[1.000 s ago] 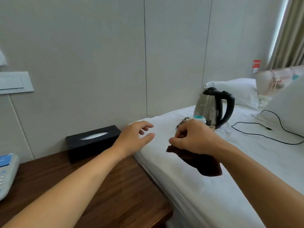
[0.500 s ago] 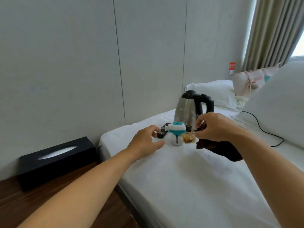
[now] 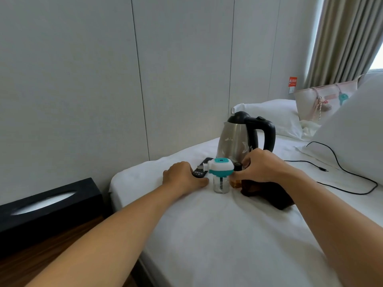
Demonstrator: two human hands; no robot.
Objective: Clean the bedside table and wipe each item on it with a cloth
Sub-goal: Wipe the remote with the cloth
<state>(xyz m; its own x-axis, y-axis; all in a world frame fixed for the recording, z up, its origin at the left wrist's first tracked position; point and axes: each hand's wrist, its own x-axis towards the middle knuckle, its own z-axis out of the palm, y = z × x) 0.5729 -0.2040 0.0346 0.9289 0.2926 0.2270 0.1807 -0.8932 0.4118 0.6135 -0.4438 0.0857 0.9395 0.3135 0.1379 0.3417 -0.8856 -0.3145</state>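
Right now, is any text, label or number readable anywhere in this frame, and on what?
None can be read.
Red sign on the wall: print too blurred.
Remote control beside the left hand: white markings too small.
Kettle: no label visible.

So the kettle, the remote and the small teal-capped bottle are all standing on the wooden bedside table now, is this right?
Not quite. The head view shows the kettle, the remote and the teal-capped bottle on the white bed, not on the wooden table. On that table only the black tissue box shows.
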